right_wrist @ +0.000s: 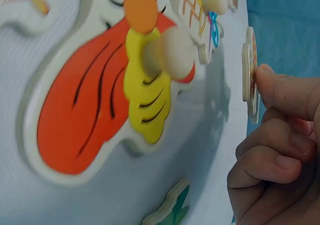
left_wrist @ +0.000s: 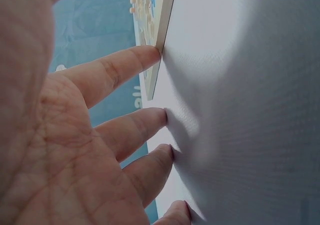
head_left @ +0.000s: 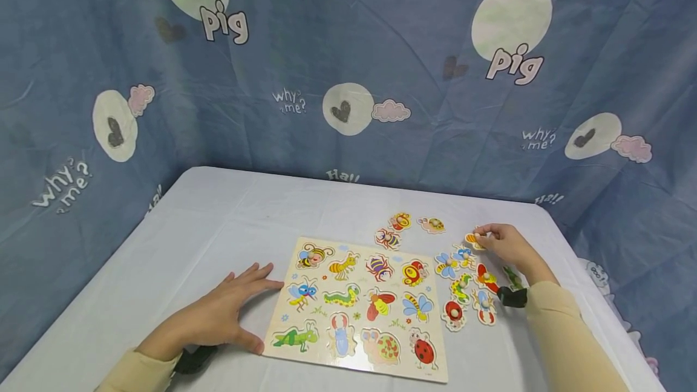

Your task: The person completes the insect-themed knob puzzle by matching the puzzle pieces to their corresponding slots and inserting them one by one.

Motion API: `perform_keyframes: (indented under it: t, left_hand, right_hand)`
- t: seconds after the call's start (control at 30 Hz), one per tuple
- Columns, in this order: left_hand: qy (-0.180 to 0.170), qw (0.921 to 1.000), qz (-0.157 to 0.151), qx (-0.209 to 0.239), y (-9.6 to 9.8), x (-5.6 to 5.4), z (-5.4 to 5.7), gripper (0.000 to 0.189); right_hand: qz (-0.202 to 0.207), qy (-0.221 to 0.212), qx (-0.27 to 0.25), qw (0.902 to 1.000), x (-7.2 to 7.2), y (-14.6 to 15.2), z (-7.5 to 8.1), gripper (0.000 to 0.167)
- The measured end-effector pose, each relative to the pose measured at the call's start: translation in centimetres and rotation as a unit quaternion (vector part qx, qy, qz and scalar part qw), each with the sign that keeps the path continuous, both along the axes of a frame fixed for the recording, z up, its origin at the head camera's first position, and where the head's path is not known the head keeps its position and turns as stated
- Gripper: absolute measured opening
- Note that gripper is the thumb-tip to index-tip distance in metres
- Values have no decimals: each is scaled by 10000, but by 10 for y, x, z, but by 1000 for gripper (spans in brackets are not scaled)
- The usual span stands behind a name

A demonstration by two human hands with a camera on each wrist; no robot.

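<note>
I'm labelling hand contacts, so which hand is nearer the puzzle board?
Left. The left hand touches the puzzle board at its left edge; the right hand is beyond its far right corner, pinching a striped piece.

Blue pig-print curtain [head_left: 305, 35] behind white table [head_left: 229, 216].

Left hand [head_left: 220, 308] touches the insect board [head_left: 362, 325]; right hand [head_left: 510, 245] pinches a yellow piece [head_left: 472, 240].

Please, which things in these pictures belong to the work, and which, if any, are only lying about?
Belongs to the work:
- puzzle board, its edge touched by the left grip
- striped piece, pinched in the right grip
- loose insect pieces beyond and beside the board

Only surroundings:
- white tablecloth
- blue patterned curtain
</note>
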State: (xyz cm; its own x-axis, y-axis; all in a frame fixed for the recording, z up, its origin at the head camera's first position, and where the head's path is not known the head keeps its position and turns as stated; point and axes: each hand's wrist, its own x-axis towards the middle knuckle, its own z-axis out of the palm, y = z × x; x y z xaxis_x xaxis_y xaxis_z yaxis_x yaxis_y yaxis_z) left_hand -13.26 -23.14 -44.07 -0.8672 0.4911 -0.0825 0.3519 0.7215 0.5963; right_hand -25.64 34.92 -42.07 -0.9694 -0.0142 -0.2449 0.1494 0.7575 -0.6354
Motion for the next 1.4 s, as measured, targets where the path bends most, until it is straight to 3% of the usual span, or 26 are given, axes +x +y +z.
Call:
perform_keyframes:
  t: [0.73,1.4]
  left_hand:
    - [-60,10000,50,-60,1,1,1,108]
    - [-108,9999,62,-47,2,-2,1,108]
  right_hand:
    - [392,421,-268,9980,-4,-36,13,37]
    - [663,545,-376,9956,-7,-66,20,35]
